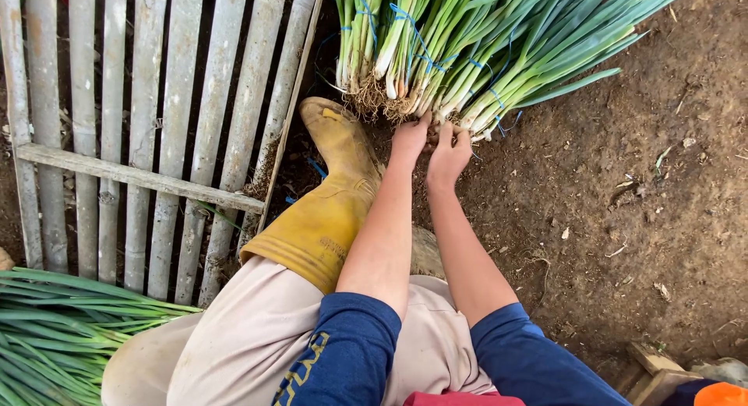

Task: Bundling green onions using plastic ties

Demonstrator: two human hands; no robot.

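**A:** What does the head view show?

**B:** A seated person reaches both bare arms forward to a pile of tied green onion bundles (436, 55) lying on the dirt floor (623, 203), root ends toward the person, leaves fanning away.

**A:** And the hands?

**B:** The left hand (410, 137) presses its fingers into the roots of one bundle; the right hand (449, 153) touches the roots just beside it. Both are curled loosely. Whether either grip has closed on a bundle cannot be told, as the fingertips are hidden among the roots.

**A:** Why are the roots facing inward?

**B:** Probably so the dirty ends are within reach.

**A:** Anything else?

**B:** A yellow rubber boot (331, 195) rests beside a bamboo slat platform (156, 102); loose green leaves (54, 328) lie at lower left.
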